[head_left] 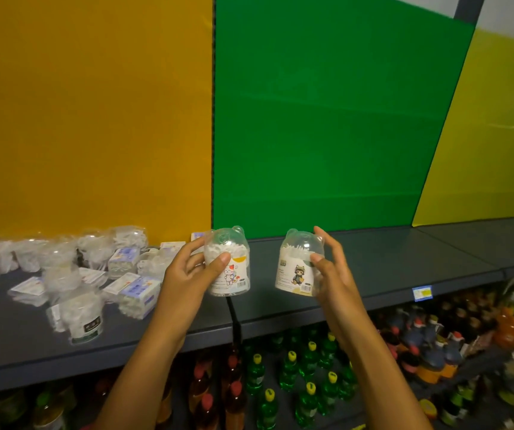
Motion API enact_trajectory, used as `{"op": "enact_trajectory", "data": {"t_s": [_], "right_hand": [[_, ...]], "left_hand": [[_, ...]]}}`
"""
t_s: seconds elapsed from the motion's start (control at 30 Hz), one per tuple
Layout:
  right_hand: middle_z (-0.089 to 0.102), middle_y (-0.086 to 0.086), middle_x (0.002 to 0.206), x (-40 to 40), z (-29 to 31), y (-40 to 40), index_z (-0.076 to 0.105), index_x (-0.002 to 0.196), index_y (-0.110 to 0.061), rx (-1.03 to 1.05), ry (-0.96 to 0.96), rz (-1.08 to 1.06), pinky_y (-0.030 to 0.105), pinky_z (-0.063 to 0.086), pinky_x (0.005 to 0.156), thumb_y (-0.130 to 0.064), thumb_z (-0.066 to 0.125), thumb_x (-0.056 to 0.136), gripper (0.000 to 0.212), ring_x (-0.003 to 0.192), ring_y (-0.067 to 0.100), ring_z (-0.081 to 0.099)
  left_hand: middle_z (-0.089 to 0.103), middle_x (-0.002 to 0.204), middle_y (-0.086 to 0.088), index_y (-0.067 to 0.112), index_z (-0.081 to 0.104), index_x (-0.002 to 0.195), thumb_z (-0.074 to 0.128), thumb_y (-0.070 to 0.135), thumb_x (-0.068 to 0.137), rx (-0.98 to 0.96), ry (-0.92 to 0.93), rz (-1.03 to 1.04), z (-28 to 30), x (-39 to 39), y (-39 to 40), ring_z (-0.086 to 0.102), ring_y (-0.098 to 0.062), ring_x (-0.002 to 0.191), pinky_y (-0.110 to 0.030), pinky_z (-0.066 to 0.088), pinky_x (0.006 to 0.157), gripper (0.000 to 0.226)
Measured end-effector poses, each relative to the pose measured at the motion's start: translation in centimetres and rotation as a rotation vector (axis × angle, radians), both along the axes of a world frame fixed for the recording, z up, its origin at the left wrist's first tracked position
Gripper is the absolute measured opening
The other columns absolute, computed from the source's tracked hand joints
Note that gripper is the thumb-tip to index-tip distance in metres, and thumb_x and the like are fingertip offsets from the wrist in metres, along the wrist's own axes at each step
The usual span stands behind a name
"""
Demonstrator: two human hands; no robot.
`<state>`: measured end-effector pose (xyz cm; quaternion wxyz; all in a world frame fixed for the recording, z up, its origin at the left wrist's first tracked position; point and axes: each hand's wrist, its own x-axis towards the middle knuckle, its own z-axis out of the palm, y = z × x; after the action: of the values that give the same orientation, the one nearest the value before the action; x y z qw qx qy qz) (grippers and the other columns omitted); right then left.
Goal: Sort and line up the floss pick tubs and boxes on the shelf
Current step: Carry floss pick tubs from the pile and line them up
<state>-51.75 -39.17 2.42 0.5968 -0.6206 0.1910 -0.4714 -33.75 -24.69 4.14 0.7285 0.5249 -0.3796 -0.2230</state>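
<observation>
Two tubs up off the shelf, one in each of my hands.

My left hand (192, 271) grips the cat tub (227, 262) with thumb in front and fingers behind; my right hand (331, 271) pinches the dark-figure tub (299, 263) at its right side, the other fingers spread loose, and that tub tilts. I judge the right hold the weaker one: a slip would drop the tub past the shelf (373, 259) edge onto the bottles (308, 392) below. Both tubs hang above the shelf's bare middle, near its front edge. The clear domed lids look smooth, so squeezing high could let them slide or pop a lid. To the left, the pile (72, 268) of tubs and boxes lies jumbled close to my left forearm; swinging back carelessly could knock the nearest box (139, 294) over.
</observation>
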Motion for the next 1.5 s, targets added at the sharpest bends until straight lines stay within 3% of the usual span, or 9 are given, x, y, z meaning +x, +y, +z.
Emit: {"op": "enact_trajectory", "data": {"t_s": [0.13,0.3,0.43,0.57,0.83,1.03,1.23,1.33,1.5], "right_hand": [[0.064,0.007,0.126,1.5,0.0,-5.0,0.047,0.133,-0.049,0.009,0.025,-0.002,0.048,0.055,0.084,-0.018,0.047,0.100,0.045,0.107,0.028,0.066],[0.066,0.014,0.120,4.4,0.4,-11.6,0.053,0.129,-0.046,-0.013,0.059,-0.005,0.042,0.053,0.078,-0.019,0.048,0.099,0.040,0.097,0.025,0.067],[0.058,0.022,0.123,7.0,-0.7,-15.7,0.055,0.127,-0.041,0.036,0.048,0.021,0.044,0.052,0.078,-0.028,0.056,0.086,0.043,0.093,0.028,0.064],[0.070,0.008,0.114,8.8,-1.4,-18.5,0.052,0.128,-0.040,0.033,0.077,0.046,0.045,0.054,0.084,-0.029,0.071,0.085,0.049,0.101,0.027,0.068],[0.067,0.002,0.117,11.9,-2.8,-25.0,0.048,0.131,-0.032,-0.014,0.119,0.113,0.030,0.057,0.074,-0.016,0.073,0.081,0.058,0.099,0.019,0.070],[0.067,-0.003,0.118,12.9,-4.2,-29.6,0.050,0.128,-0.029,-0.031,0.133,0.147,0.031,0.057,0.080,-0.025,0.079,0.071,0.065,0.102,0.014,0.068],[0.066,-0.005,0.120,13.4,-5.7,-32.2,0.049,0.129,-0.029,-0.063,0.145,0.148,0.029,0.057,0.083,-0.023,0.078,0.074,0.062,0.101,0.005,0.067],[0.064,-0.005,0.121,13.7,-5.9,-33.0,0.049,0.129,-0.025,-0.073,0.153,0.172,0.025,0.056,0.081,-0.014,0.077,0.078,0.059,0.101,0.002,0.066],[0.063,-0.005,0.122,14.5,-5.9,-34.4,0.051,0.127,-0.023,-0.101,0.189,0.154,0.027,0.052,0.089,-0.012,0.079,0.076,0.059,0.104,-0.003,0.063]], "left_hand": [[0.071,0.110,0.004,0.026,0.056,0.127,0.069,0.020,0.083,-0.011,0.038,-0.007,-0.4,1.8,-5.1,0.069,-0.009,0.099,-0.020,0.056,0.074,0.046],[0.071,0.111,0.000,0.022,0.054,0.128,0.069,0.019,0.083,-0.006,0.047,0.004,-0.7,4.6,-11.6,0.069,-0.013,0.099,-0.024,0.058,0.077,0.047],[0.071,0.111,0.000,0.021,0.053,0.129,0.069,0.017,0.083,0.010,0.036,0.037,-1.9,6.5,-15.9,0.070,-0.011,0.097,-0.024,0.058,0.076,0.049],[0.070,0.110,-0.002,0.018,0.052,0.128,0.070,0.016,0.082,0.057,0.004,0.076,-2.9,7.6,-19.2,0.070,-0.010,0.094,-0.024,0.058,0.074,0.050],[0.062,0.117,0.001,0.020,0.046,0.130,0.072,0.015,0.083,0.192,-0.142,0.194,-5.4,9.8,-25.7,0.063,-0.010,0.103,-0.029,0.055,0.085,0.055],[0.052,0.122,0.008,0.022,0.045,0.132,0.068,0.013,0.086,0.253,-0.191,0.243,-7.3,9.9,-29.9,0.055,0.002,0.100,-0.021,0.052,0.079,0.052],[0.051,0.135,0.001,0.023,0.045,0.133,0.068,0.013,0.086,0.248,-0.183,0.273,-9.7,11.0,-32.3,0.055,-0.019,0.120,-0.041,0.051,0.097,0.053],[0.051,0.134,-0.001,0.019,0.044,0.133,0.067,0.006,0.086,0.236,-0.153,0.280,-10.3,11.2,-32.8,0.054,-0.018,0.121,-0.036,0.050,0.099,0.054],[0.051,0.135,-0.001,0.017,0.041,0.136,0.065,0.006,0.087,0.246,-0.222,0.308,-10.8,11.4,-33.0,0.052,-0.013,0.122,-0.013,0.048,0.090,0.055]]}}
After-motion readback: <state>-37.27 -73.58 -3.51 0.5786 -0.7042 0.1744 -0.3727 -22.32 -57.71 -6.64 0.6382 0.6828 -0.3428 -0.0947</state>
